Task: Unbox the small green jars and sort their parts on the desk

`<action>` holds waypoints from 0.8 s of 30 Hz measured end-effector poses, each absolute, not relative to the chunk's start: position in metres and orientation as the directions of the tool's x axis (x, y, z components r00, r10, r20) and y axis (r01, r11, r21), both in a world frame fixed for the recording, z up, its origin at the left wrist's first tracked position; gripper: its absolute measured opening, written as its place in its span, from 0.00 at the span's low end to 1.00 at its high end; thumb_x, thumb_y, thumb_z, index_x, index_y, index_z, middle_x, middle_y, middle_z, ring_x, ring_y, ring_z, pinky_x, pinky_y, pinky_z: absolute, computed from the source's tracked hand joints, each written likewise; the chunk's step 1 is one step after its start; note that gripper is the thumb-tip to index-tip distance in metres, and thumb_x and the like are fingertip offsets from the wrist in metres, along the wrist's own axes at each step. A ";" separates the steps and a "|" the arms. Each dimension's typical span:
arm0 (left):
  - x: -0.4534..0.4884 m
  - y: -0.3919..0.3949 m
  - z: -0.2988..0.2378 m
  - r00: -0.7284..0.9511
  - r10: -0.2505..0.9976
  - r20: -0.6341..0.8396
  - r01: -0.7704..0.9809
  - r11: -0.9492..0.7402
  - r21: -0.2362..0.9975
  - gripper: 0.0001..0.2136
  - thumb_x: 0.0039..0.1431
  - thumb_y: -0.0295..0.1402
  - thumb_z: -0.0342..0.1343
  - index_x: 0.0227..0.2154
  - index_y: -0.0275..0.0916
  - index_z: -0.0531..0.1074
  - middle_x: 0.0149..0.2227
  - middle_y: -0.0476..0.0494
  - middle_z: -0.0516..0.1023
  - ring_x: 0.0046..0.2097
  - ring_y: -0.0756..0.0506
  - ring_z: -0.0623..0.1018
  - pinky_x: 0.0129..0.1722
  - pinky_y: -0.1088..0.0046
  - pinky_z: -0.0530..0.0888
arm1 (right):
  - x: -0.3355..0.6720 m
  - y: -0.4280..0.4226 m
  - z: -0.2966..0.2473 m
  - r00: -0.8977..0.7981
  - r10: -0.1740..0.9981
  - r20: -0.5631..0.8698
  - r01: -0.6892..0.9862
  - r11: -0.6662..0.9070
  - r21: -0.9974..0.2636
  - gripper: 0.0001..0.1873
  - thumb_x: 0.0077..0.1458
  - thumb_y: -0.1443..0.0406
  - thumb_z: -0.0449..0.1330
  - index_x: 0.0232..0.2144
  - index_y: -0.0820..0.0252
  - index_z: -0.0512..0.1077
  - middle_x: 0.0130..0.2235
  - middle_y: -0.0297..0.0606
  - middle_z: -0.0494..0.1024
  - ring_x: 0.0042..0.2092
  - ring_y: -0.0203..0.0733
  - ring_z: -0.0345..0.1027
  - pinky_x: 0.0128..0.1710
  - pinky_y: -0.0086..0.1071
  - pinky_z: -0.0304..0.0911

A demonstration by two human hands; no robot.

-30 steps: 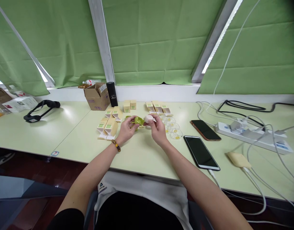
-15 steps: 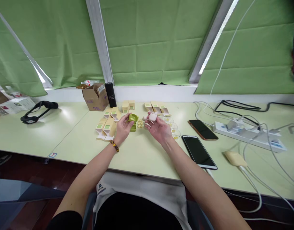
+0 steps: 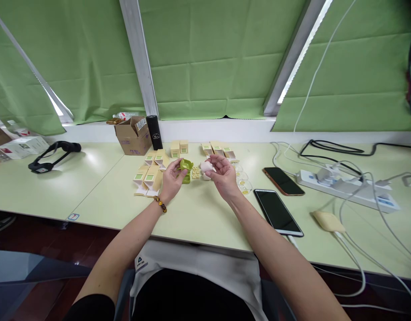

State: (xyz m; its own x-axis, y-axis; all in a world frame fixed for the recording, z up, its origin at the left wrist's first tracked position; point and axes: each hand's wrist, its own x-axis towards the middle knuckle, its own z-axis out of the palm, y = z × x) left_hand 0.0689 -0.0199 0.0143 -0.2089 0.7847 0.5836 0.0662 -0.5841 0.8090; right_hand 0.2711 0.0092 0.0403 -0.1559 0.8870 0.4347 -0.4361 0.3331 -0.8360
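Observation:
My left hand (image 3: 171, 179) holds a small olive-green case (image 3: 185, 165) at its fingertips, lid swung open, above the pale green table (image 3: 198, 214). My right hand (image 3: 223, 176) is closed round a small white rounded piece (image 3: 205, 167) just right of the case. Below the case lie another green piece (image 3: 186, 179) and small yellow blocks (image 3: 195, 173). Cream cartons with green labels (image 3: 151, 176) lie left of my left hand, and more stand behind (image 3: 179, 147) and to the right (image 3: 219, 150). Clear plastic trays (image 3: 242, 180) sit beside my right hand.
Two phones (image 3: 277, 211) (image 3: 283, 180) lie to the right, with a power strip (image 3: 346, 188), tangled white cables and a yellow adapter (image 3: 328, 220). A cardboard box (image 3: 133, 135) and black cylinder (image 3: 154, 126) stand at the back. A black headset (image 3: 53, 156) lies far left.
My hands drew apart after being together at the case, and the white piece came away in my right hand. Now my right hand has moved it back left toward the open case.

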 end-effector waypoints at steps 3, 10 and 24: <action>0.069 -0.020 0.014 -0.204 0.780 0.592 0.086 -0.588 0.804 0.26 0.61 0.43 0.69 0.57 0.37 0.73 0.57 0.34 0.78 0.57 0.39 0.80 0.62 0.57 0.77 | 0.274 0.013 0.040 -0.152 0.884 0.442 -0.353 0.369 -0.860 0.25 0.40 0.61 0.76 0.43 0.52 0.75 0.48 0.40 0.81 0.52 0.48 0.76 0.53 0.43 0.74; 0.069 -0.021 0.014 -0.186 0.778 0.600 0.156 -0.579 0.800 0.25 0.62 0.45 0.68 0.58 0.39 0.73 0.59 0.33 0.76 0.58 0.39 0.79 0.62 0.55 0.77 | 0.305 0.028 0.056 -0.258 0.833 0.489 0.184 0.539 -0.822 0.22 0.45 0.66 0.70 0.45 0.55 0.75 0.45 0.41 0.83 0.45 0.48 0.77 0.44 0.42 0.72; 0.071 -0.025 0.014 -0.137 0.740 0.659 0.279 -0.610 0.742 0.23 0.64 0.44 0.65 0.57 0.40 0.74 0.58 0.34 0.75 0.56 0.40 0.80 0.60 0.59 0.79 | 0.324 0.006 0.029 -0.619 0.652 0.438 0.729 0.684 0.013 0.21 0.52 0.82 0.54 0.45 0.63 0.75 0.42 0.49 0.81 0.43 0.51 0.72 0.43 0.39 0.55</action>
